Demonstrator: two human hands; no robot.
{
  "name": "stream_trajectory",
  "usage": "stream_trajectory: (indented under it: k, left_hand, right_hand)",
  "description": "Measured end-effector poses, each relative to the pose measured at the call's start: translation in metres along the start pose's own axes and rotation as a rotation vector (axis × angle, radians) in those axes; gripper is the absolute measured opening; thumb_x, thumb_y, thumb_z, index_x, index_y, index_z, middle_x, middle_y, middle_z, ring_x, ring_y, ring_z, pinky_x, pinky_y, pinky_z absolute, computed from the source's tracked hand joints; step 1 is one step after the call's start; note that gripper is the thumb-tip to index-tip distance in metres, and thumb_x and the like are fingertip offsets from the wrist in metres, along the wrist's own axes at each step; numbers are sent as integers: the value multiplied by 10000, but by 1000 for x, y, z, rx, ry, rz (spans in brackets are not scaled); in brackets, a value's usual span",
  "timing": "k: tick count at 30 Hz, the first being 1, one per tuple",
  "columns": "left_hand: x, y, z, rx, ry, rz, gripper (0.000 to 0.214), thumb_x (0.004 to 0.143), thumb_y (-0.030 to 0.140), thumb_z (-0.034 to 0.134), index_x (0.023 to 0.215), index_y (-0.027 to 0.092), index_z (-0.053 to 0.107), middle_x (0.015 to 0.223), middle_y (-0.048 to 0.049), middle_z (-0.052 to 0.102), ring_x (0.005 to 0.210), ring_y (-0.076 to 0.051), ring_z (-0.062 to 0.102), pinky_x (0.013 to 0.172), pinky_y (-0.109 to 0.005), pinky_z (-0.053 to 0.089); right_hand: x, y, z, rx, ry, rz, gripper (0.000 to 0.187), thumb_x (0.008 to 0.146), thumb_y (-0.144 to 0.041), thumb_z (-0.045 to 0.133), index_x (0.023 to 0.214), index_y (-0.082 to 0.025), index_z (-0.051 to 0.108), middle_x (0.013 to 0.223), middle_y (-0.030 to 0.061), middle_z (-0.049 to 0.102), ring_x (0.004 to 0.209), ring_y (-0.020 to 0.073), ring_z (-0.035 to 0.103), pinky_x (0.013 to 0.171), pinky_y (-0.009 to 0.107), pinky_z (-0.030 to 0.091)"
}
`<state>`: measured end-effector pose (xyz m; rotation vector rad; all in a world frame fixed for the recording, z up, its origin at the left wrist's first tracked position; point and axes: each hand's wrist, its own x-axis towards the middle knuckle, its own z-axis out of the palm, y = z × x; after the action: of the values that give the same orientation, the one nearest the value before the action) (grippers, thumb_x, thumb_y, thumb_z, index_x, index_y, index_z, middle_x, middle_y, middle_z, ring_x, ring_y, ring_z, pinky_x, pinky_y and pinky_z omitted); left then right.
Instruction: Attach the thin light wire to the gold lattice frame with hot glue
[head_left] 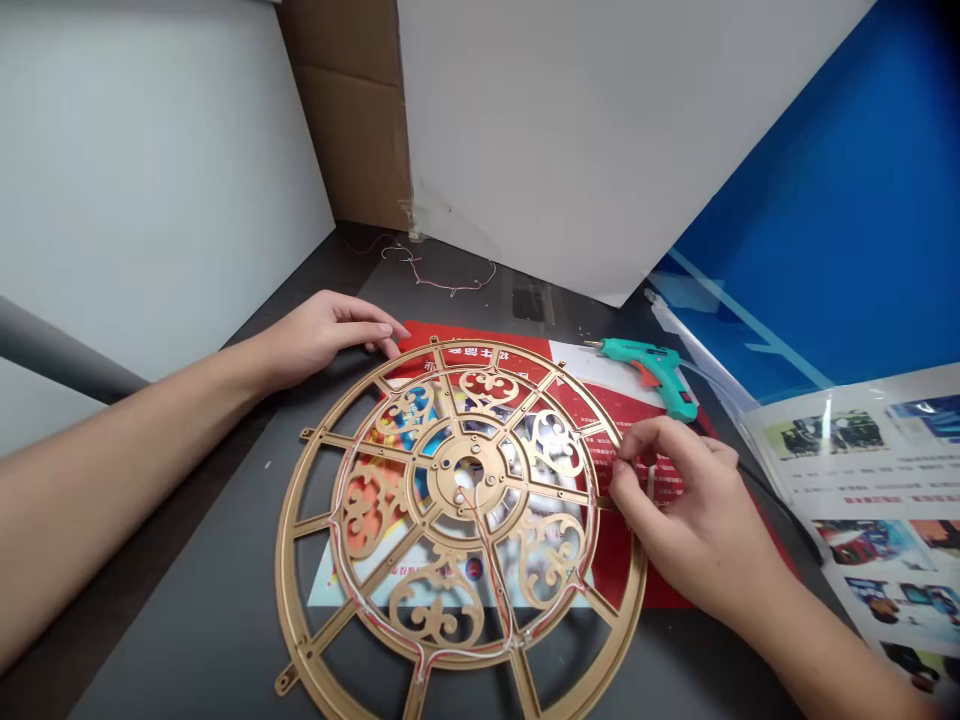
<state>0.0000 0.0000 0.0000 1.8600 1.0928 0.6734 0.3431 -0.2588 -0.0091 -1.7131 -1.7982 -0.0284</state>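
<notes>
A round gold openwork frame with scroll ornaments lies flat on the dark table, on top of a red printed sheet. A thin wire runs from its hub and around an inner ring. My left hand rests at the frame's upper left rim, fingers stretched out and lying flat. My right hand is at the frame's right rim, thumb and fingers pinched together; a small pale stick shows between the fingers.
A teal glue gun with an orange trigger lies beyond my right hand. Loose thin wire lies at the back. White boards, a cardboard box, a blue panel and printed sheets surround the table.
</notes>
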Motion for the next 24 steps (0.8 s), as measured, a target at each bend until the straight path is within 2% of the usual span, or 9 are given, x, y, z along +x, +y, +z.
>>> stream_trajectory:
  k: [3,7,10,13,18,24]
  left_hand:
    - [-1,3,0,29,19,3,389,724,616,846,897,274,913,817,-65,855,869,-255,766,878,-360,646]
    - [-2,5,1,66,89,-6,331,745,550,792,875,258,878,802,-66,823,870,-258,750,871,-366,615]
    - [-1,6,2,96,101,-26,305,746,515,785,873,251,872,800,-70,814,874,-267,751,857,-369,600]
    - [-1,7,2,110,98,-38,308,751,506,777,881,245,876,806,-79,813,897,-284,765,879,-377,607]
    - [-1,9,3,119,99,-36,323,747,524,770,870,243,873,794,-76,801,893,-281,764,903,-379,601]
    - [2,5,2,144,101,-21,313,749,542,775,871,276,886,785,-53,798,884,-269,746,849,-353,572]
  right_hand:
    - [2,0,3,-25,32,60,123,1007,-313,612,893,-275,587,838,-45,714,778,224,701,914,466,359]
    - [9,8,1,-68,-47,101,150,982,-363,649,870,-272,608,837,-18,749,810,256,731,880,462,328]
    - [12,17,-1,-110,-98,80,163,994,-375,677,882,-272,619,830,-16,753,816,260,723,859,446,304]
    - [10,21,-1,-153,-96,25,177,1006,-380,697,886,-269,630,817,-20,735,793,245,702,861,439,286]
    - [8,13,3,-219,-10,-11,198,985,-364,704,839,-266,613,776,-12,722,780,241,669,878,455,272]
    - [12,6,2,-200,-47,31,176,906,-316,670,793,-267,543,665,-45,668,668,207,628,850,447,270]
